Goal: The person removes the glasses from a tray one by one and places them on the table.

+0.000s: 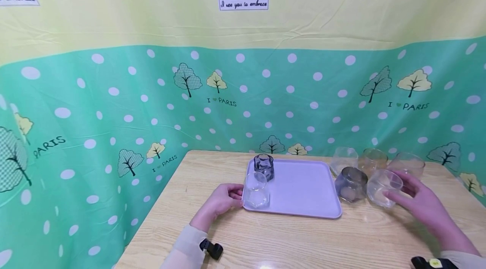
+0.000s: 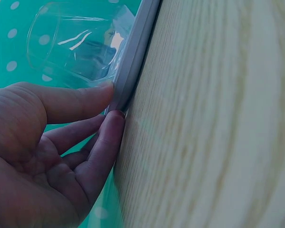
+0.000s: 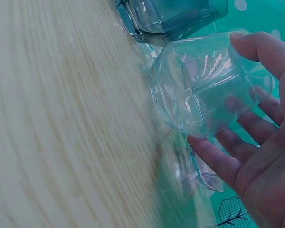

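A lilac tray (image 1: 300, 189) lies on the table, its left rim pinched between the thumb and fingers of my left hand (image 1: 224, 197). On the tray's left side, a clear glass cup (image 1: 257, 195) stands in front of a dark grey wavy glass (image 1: 263, 167). My right hand (image 1: 417, 195) holds another clear glass (image 1: 384, 191) to the right of the tray. In the right wrist view, the thumb lies on this glass (image 3: 204, 85) near its rim, with the fingers around the other side. A smoky grey glass (image 1: 351, 184) stands just left of it.
Behind the held glass stand a clear glass (image 1: 344, 160), an amber-tinted glass (image 1: 373, 161) and a wide clear glass (image 1: 408, 163), close together. The wooden table (image 1: 296, 239) meets a green and yellow patterned curtain (image 1: 228, 121) at the back.
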`<control>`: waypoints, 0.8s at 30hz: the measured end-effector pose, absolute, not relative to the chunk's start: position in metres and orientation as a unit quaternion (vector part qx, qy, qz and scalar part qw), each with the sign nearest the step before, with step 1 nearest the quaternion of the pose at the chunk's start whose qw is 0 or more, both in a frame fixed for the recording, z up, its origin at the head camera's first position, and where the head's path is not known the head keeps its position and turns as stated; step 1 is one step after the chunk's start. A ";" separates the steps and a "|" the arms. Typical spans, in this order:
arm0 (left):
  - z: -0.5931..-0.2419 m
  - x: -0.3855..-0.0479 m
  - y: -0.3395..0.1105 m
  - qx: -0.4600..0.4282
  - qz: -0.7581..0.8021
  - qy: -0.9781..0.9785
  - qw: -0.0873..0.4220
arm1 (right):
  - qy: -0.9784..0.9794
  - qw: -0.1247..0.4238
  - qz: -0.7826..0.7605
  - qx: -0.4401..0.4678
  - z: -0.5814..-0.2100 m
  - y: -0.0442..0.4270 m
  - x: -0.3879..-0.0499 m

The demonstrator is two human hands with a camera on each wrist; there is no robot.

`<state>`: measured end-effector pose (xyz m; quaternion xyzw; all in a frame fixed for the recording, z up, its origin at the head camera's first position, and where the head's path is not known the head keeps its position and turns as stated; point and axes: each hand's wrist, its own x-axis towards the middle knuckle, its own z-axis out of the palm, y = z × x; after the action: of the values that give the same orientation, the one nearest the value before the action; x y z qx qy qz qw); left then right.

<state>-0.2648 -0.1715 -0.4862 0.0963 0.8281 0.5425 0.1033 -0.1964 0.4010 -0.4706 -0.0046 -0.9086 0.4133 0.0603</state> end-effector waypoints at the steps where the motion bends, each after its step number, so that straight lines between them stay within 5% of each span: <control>1: -0.486 -0.265 -0.172 0.097 0.542 0.828 0.103 | -0.906 0.060 0.418 -0.006 -0.471 0.400 -0.196; 24: -0.489 -0.266 -0.172 0.094 0.539 0.831 0.103 | -0.891 0.047 0.452 -0.009 -0.472 0.397 -0.195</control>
<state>-0.2662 -0.1721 -0.4890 0.0941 0.8305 0.5393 0.1026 -0.1955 0.3967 -0.4716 -0.0092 -0.8906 0.4522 0.0468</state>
